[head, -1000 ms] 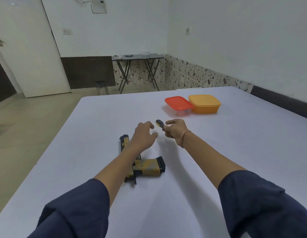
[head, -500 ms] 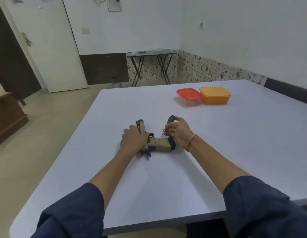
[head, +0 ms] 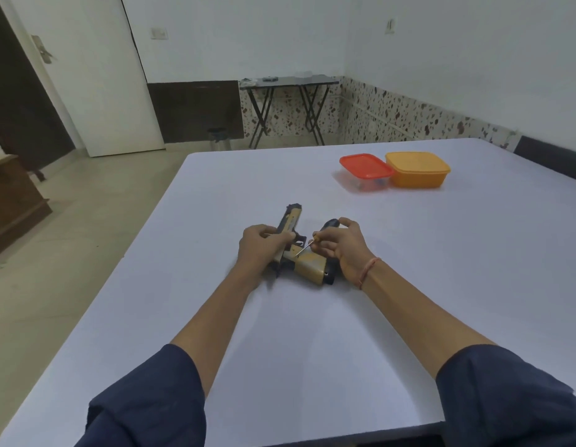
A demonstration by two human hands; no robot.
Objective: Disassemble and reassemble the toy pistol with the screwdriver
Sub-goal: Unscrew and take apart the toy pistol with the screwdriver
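Note:
A tan and black toy pistol (head: 307,266) lies on its side on the white table (head: 409,285), barrel pointing away from me. My left hand (head: 262,245) grips the slide near the trigger guard and holds the pistol down. My right hand (head: 346,245) pinches a small screwdriver (head: 325,230) with a dark handle. Its thin metal shaft slants down to the left, and the tip touches the pistol frame just above the grip.
A clear box with a red lid (head: 365,169) and an orange box (head: 417,169) stand side by side at the table's far right. Beyond the table are a folding side table (head: 288,83), a white door (head: 96,75) and a wooden cabinet (head: 12,201) at left.
My left hand came down from above the table and took hold of the pistol. My right hand brought the screwdriver down until its tip met the frame. The camera pulled back.

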